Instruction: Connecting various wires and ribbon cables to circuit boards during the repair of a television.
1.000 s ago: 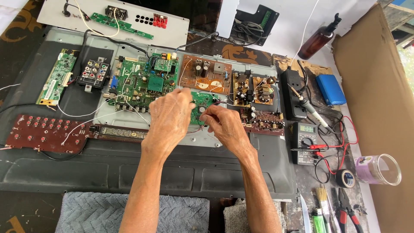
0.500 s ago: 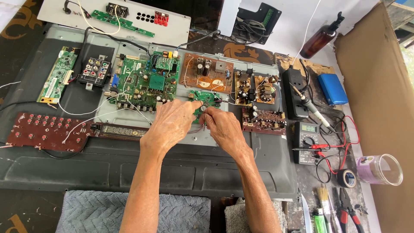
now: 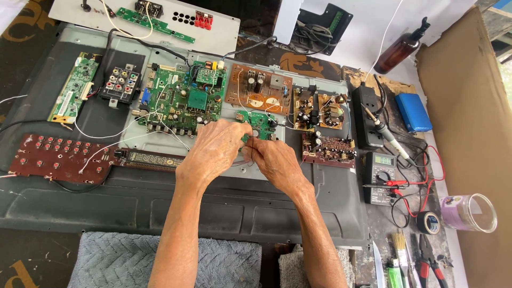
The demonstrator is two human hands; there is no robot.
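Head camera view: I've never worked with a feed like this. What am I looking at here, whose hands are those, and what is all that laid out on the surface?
There is one picture, taken by a camera worn on a person's head and looking down at their own two bare hands. No machine is involved.

The left hand and right hand meet at a small green circuit board, pinching thin wires beside it. Exactly what the fingertips grip is too small to tell.

Everything lies on a grey metal back panel. On it are a large green main board, a brown board and a dark red button board.

To the right lie a multimeter with red and black leads, a soldering iron, a black power strip, a roll of black tape and a brown bottle.
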